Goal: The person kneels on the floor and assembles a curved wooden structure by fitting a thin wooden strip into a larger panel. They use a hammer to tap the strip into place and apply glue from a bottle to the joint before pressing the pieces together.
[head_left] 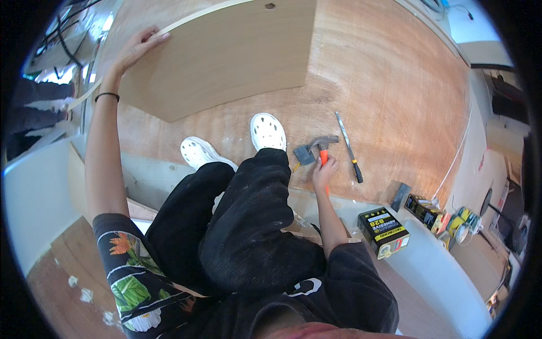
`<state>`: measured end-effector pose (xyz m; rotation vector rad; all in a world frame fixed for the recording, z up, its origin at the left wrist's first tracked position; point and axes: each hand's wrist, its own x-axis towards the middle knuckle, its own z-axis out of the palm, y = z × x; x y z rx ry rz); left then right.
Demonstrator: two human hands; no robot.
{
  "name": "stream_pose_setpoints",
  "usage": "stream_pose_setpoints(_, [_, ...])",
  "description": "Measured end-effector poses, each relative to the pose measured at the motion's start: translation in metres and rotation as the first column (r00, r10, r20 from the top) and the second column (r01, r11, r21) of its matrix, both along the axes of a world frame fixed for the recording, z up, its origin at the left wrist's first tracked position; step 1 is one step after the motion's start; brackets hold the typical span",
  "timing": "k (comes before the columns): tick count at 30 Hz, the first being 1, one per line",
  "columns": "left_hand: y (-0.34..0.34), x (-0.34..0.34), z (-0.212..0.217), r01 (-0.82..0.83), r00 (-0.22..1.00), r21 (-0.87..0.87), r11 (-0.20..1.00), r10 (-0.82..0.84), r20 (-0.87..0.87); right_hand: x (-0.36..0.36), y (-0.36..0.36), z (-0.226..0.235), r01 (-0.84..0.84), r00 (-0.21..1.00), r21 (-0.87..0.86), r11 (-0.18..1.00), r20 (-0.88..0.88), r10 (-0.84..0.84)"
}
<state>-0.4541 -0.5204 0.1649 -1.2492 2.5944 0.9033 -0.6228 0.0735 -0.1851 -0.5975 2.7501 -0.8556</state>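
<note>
I crouch on a large reddish plywood sheet (389,85), white shoes planted in front of me. My left hand (137,50) stretches out and rests flat on the edge of a pale upright board (226,56), steadying it. My right hand (324,171) wraps around the orange handle of a hammer (320,144) whose steel head lies on the plywood beside my right shoe. A small dark scraper blade (304,154) lies against the hammer head.
A long file with a black and yellow handle (349,148) lies right of the hammer. A black and yellow adhesive can (384,231), several boxes (426,210) and a tape roll (463,221) sit at the lower right. Another person's hand shows at the far left.
</note>
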Motion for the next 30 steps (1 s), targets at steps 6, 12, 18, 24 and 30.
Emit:
stream_pose_setpoints(6, [0.001, 0.018, 0.01, -0.008, 0.999, 0.138, 0.99, 0.002, 0.046, -0.014, -0.011, 0.014, -0.043, 0.999, 0.185, 0.982, 0.003, 0.043])
stream_pose_setpoints(12, [-0.012, 0.012, -0.012, -0.169, 0.978, -0.075, 0.983, 0.158, -0.14, -0.036, -0.029, 0.04, -0.191, 0.972, 0.395, 0.899, 0.202, 0.118])
stream_pose_setpoints(18, [-0.008, -0.015, -0.046, -0.05, 0.999, -0.215, 0.975, 0.045, -0.028, -0.043, -0.086, 0.161, -0.268, 0.928, -0.027, 0.963, 0.262, 0.265])
stream_pose_setpoints(24, [-0.025, -0.019, -0.063, 0.055, 0.975, -0.217, 0.975, -0.1, -0.199, -0.057, -0.268, 0.353, -0.501, 0.736, -0.331, 0.8, 0.323, 0.595])
stream_pose_setpoints(30, [-0.025, -0.022, -0.07, 0.057, 0.953, -0.169, 0.984, -0.104, -0.286, -0.036, -0.384, 0.426, -0.684, 0.686, -0.193, 0.704, 0.159, 0.71])
